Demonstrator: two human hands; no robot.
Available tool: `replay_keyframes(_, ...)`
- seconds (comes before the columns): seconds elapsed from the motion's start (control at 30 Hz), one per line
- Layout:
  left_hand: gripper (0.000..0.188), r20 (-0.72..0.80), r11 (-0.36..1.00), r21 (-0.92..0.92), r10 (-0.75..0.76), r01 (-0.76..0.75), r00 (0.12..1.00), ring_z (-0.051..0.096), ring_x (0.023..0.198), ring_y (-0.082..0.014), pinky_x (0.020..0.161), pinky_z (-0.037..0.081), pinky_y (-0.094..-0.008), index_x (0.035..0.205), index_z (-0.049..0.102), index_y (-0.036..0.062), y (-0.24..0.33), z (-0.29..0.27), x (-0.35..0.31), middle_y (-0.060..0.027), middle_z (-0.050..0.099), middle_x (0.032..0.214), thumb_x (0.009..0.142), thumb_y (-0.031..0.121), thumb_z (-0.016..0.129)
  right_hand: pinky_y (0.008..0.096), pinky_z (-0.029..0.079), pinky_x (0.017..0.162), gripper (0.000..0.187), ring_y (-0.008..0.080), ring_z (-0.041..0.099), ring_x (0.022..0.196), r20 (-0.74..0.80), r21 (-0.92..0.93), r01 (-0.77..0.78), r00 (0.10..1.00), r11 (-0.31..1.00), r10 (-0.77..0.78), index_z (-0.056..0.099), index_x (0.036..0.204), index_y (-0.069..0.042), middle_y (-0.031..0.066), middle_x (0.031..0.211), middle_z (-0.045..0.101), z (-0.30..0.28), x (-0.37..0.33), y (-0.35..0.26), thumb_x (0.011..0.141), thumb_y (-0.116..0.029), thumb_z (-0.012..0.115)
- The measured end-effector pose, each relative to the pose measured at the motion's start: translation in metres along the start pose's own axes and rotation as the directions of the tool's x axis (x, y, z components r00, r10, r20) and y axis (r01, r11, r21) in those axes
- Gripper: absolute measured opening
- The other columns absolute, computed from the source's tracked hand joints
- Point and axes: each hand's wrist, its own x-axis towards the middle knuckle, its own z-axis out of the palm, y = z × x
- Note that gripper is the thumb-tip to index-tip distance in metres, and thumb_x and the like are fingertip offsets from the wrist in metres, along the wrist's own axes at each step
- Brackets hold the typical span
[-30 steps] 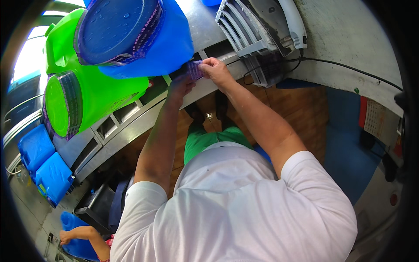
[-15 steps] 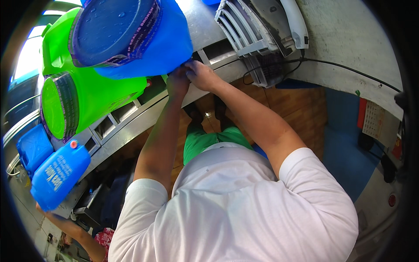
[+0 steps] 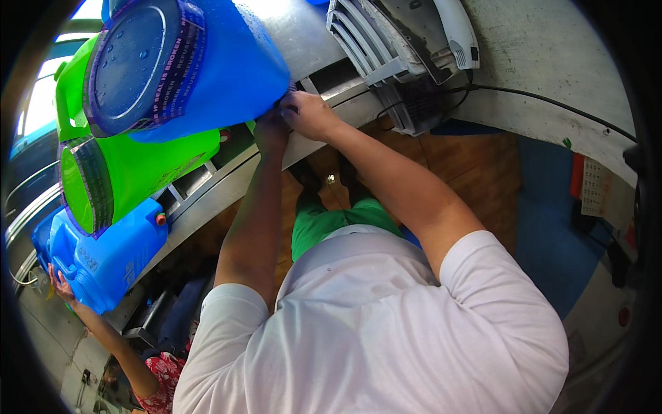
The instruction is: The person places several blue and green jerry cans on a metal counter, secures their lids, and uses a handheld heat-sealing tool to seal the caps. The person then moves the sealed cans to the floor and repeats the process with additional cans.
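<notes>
A large blue water jug (image 3: 238, 76) lies on its side on the metal counter, its round dark-blue lid (image 3: 138, 65) wrapped in a printed seal band and dotted with water drops. At the jug's near right corner my hands meet. My left hand (image 3: 271, 130), in shadow, has its fingers closed against that corner. My right hand (image 3: 310, 116) is closed beside it, thumb and fingers pinched together. A small dark bit shows between them, too shaded to name. Left of the blue jug lies a bright green jug (image 3: 155, 162), also sealed round its lid.
At left a co-worker's hand (image 3: 63, 284) supports another blue jug (image 3: 117, 255) with a red-tipped spout. A slatted metal frame (image 3: 372, 48) and a white handheld device (image 3: 458, 34) with a black cable stand at the counter's far right. Tiled floor (image 3: 441, 172) shows below.
The co-worker's blue jug has turned and shifted right and up toward the counter, beside the green jug. My hands stay at the same corner, with small finger movements. The view has shifted slightly.
</notes>
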Motion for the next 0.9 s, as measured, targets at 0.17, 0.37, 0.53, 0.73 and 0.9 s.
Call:
replay_keyframes(0.17, 0.030, 0.098, 0.960, -0.101, -0.251, 0.260, 0.963, 0.067, 0.087, -0.0376, 0.078, 0.052, -0.0440, 0.095, 0.074, 0.0099, 0.009, 0.011, 0.004, -0.0186, 0.070, 0.091, 0.089, 0.037, 0.062, 0.0416, 0.050, 0.092, 0.026, 0.0336, 0.063, 0.104, -0.235, 0.093, 0.155, 0.963, 0.984, -0.129, 0.069, 0.103, -0.006, 0.0156, 0.109, 0.067, -0.017, -0.037, 0.019, 0.086, -0.023, 0.059)
replay_keyframes(0.37, 0.032, 0.083, 0.929, -0.075, -0.356, 0.362, 0.931, 0.069, 0.085, -0.0352, 0.078, 0.052, -0.0433, 0.094, 0.075, 0.0099, -0.002, 0.035, 0.007, -0.0166, 0.071, 0.088, 0.089, 0.039, 0.061, 0.0361, 0.053, 0.084, 0.023, 0.0294, 0.067, 0.095, -0.200, 0.136, -0.016, 0.979, 0.991, 0.043, 0.067, 0.104, -0.004, 0.0139, 0.104, 0.068, -0.062, -0.115, 0.055, 0.085, -0.014, 0.063)
replay_keyframes(0.53, 0.027, 0.181, 0.837, -0.164, -0.495, 0.523, 0.850, 0.071, 0.081, -0.0263, 0.076, 0.054, -0.0405, 0.094, 0.075, 0.0102, 0.003, 0.038, 0.013, -0.0082, 0.074, 0.089, 0.091, 0.034, 0.062, 0.0338, 0.054, 0.077, 0.021, 0.0252, 0.069, 0.087, -0.311, 0.097, -0.056, 0.947, 0.994, 0.084, 0.066, 0.105, -0.003, 0.0130, 0.097, 0.069, -0.101, -0.156, 0.077, 0.085, -0.009, 0.065)
replay_keyframes(0.73, 0.022, 0.240, 0.696, -0.391, -0.554, 0.602, 0.797, 0.068, 0.070, -0.0163, 0.063, 0.054, -0.0319, 0.102, 0.068, 0.0057, 0.015, 0.044, 0.025, -0.0059, 0.073, 0.086, 0.094, 0.025, 0.062, 0.0356, 0.054, 0.076, 0.021, 0.0271, 0.069, 0.087, -0.413, 0.141, -0.100, 0.898, 0.985, 0.150, 0.066, 0.105, -0.003, 0.0151, 0.098, 0.069, -0.118, -0.157, 0.087, 0.086, -0.010, 0.066)
replay_keyframes(0.9, 0.020, 0.247, 0.534, -0.588, -0.596, 0.607, 0.764, 0.065, 0.064, -0.0137, 0.053, 0.050, -0.0254, 0.107, 0.059, 0.0067, 0.028, 0.048, 0.031, -0.0075, 0.069, 0.082, 0.093, 0.020, 0.065, 0.0440, 0.054, 0.077, 0.024, 0.0345, 0.067, 0.091, -0.485, -0.376, -0.179, 0.874, 0.909, -0.028, 0.067, 0.107, -0.006, 0.0164, 0.099, 0.068, -0.142, -0.146, 0.106, 0.084, -0.014, 0.068)
